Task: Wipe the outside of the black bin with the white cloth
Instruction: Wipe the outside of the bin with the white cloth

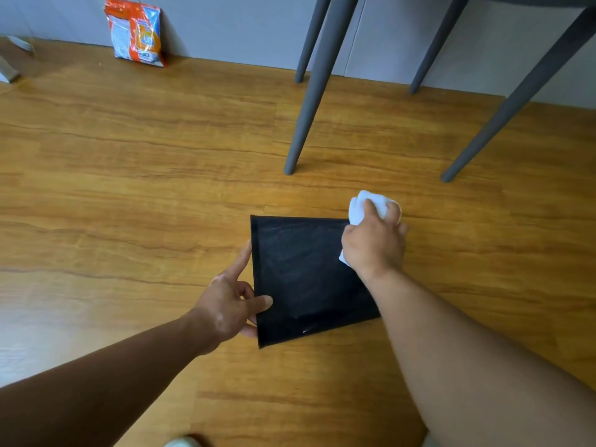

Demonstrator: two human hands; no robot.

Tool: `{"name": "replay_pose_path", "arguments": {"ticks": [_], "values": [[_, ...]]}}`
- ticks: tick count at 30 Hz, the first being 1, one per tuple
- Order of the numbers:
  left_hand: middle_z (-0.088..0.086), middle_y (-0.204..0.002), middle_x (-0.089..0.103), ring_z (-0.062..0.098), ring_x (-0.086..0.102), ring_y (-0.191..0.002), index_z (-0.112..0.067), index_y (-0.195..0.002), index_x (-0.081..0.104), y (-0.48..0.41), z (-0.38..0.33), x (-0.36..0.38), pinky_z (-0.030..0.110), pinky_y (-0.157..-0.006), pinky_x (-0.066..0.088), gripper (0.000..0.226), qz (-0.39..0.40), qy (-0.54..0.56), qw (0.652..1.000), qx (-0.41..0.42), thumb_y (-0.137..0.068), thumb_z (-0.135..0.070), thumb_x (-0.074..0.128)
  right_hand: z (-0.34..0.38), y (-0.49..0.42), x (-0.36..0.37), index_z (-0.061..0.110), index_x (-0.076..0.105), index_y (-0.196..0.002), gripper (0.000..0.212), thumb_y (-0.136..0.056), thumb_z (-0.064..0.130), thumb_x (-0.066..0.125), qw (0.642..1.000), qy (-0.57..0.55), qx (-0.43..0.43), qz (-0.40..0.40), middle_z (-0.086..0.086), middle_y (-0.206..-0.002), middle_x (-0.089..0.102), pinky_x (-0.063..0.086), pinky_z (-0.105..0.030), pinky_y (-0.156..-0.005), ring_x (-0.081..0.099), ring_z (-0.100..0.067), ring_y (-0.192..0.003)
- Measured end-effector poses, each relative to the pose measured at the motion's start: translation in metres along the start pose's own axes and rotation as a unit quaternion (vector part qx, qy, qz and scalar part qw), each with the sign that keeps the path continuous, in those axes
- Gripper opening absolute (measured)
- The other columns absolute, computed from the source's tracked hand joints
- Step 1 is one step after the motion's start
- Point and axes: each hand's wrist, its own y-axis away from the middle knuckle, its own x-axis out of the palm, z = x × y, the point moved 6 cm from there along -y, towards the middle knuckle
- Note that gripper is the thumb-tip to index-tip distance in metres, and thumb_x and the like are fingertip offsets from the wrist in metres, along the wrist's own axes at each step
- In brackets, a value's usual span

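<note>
We look down at a wooden floor (129, 156) that runs to a grey wall; grey chair legs (309, 91) stand at about one o'clock and an orange packet (137, 32) leans on the wall at eleven o'clock, well apart from the work.

The bin (306, 275) stands on the floor just in front of us, near the centre of the view. We see it from above as a black four-sided shape turned like a diamond, with one corner toward us at six o'clock and one toward ten o'clock.

Our left hand (230, 304) holds the bin at its nine o'clock edge: the index finger lies stretched along the outside of the rim, the thumb reaches over onto the black surface, and the other fingers curl below, so the edge is pinched between them. Our right hand (375, 243) is closed around the cloth (366, 204), which is bunched into a ball and shows white beyond the fingers. This hand sits at the bin's two o'clock corner, touching it.

We judge that the right hand is the working one and the left only steadies. The side under the cloth runs from the two o'clock corner down toward five o'clock, along our right forearm, so the next stroke probably follows that line toward us. Whether the cloth presses the outer wall or only the rim, we cannot tell.
</note>
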Motion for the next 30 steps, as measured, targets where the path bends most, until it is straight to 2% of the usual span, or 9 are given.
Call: {"name": "replay_pose_path", "arguments": {"ticks": [2,7,9,13,19,22,26,28,30], "values": [[0.011,-0.071,0.055,0.026,0.070,-0.066,-0.062,-0.153,0.013,-0.002,0.000,0.000,0.047,-0.064,0.064,0.107,-0.004,-0.005,1.000,-0.001,-0.091,0.000,0.073,0.030,0.018,0.006,0.030,0.041,-0.147,0.057,-0.091,0.032,0.055,0.999,0.009,-0.029,-0.010,-0.005,-0.160,0.017,0.039,-0.043,-0.105,0.036,-0.036,-0.125],[0.024,-0.081,0.061,0.022,0.068,-0.061,-0.058,-0.155,0.020,0.000,0.003,0.002,0.040,-0.057,0.061,0.107,-0.027,-0.023,0.999,0.013,-0.087,0.005,0.073,0.116,0.105,0.040,0.032,0.039,-0.147,0.065,-0.086,0.028,0.062,0.966,-0.029,-0.258,0.011,-0.005,-0.158,0.025,0.043,-0.043,-0.096,0.038,-0.032,-0.113],[0.020,-0.079,0.061,0.021,0.068,-0.061,-0.059,-0.154,0.022,0.001,0.005,0.003,0.040,-0.057,0.062,0.106,-0.029,-0.020,0.999,0.017,-0.086,0.002,0.075,0.115,0.104,0.037,0.033,0.042,-0.144,0.064,-0.084,0.026,0.063,0.954,-0.036,-0.298,0.014,-0.003,-0.155,0.031,0.046,-0.044,-0.092,0.042,-0.031,-0.110],[0.008,-0.069,0.059,0.023,0.069,-0.062,-0.061,-0.153,0.019,0.001,0.008,0.001,0.051,-0.064,0.065,0.106,-0.026,0.004,1.000,0.012,-0.088,0.001,0.076,0.045,0.049,0.020,0.040,0.040,-0.148,0.068,-0.083,0.033,0.059,0.977,-0.001,-0.214,-0.006,0.002,-0.159,0.027,0.043,-0.042,-0.099,0.043,-0.034,-0.119],[0.011,-0.073,0.058,0.025,0.072,-0.065,-0.061,-0.153,0.018,0.001,-0.001,0.003,0.044,-0.061,0.064,0.104,-0.015,-0.005,1.000,0.013,-0.090,0.001,0.074,-0.045,0.022,-0.008,0.031,0.043,-0.150,0.061,-0.091,0.030,0.058,0.999,0.013,-0.036,-0.032,-0.005,-0.161,0.024,0.039,-0.041,-0.104,0.041,-0.040,-0.126],[0.010,-0.071,0.057,0.024,0.071,-0.064,-0.061,-0.153,0.019,-0.002,-0.003,0.002,0.045,-0.061,0.063,0.103,-0.011,-0.008,1.000,0.011,-0.091,0.001,0.073,-0.006,0.077,0.001,0.029,0.049,-0.146,0.065,-0.084,0.030,0.066,0.991,0.013,-0.124,-0.050,-0.006,-0.159,0.030,0.048,-0.044,-0.096,0.045,-0.035,-0.116],[0.008,-0.067,0.058,0.027,0.069,-0.065,-0.063,-0.151,0.026,0.001,-0.004,0.002,0.045,-0.061,0.064,0.100,-0.019,-0.025,0.999,0.021,-0.089,0.000,0.075,0.050,0.162,0.024,0.031,0.047,-0.144,0.069,-0.078,0.024,0.065,0.957,-0.025,-0.288,0.009,-0.002,-0.159,0.034,0.051,-0.038,-0.089,0.049,-0.026,-0.112],[0.008,-0.068,0.058,0.026,0.068,-0.065,-0.062,-0.151,0.027,0.002,-0.002,0.002,0.043,-0.061,0.064,0.099,-0.020,-0.026,0.999,0.024,-0.089,0.000,0.075,0.047,0.163,0.024,0.033,0.047,-0.144,0.067,-0.079,0.024,0.059,0.946,-0.024,-0.321,0.030,0.001,-0.158,0.033,0.050,-0.039,-0.089,0.048,-0.024,-0.111],[0.010,-0.070,0.058,0.025,0.066,-0.065,-0.061,-0.152,0.026,0.002,0.000,0.001,0.047,-0.063,0.065,0.099,-0.021,-0.014,0.999,0.021,-0.090,0.000,0.074,0.023,0.141,0.017,0.036,0.047,-0.146,0.065,-0.082,0.029,0.055,0.953,-0.007,-0.301,0.034,0.004,-0.159,0.031,0.048,-0.039,-0.093,0.047,-0.023,-0.115]]}}
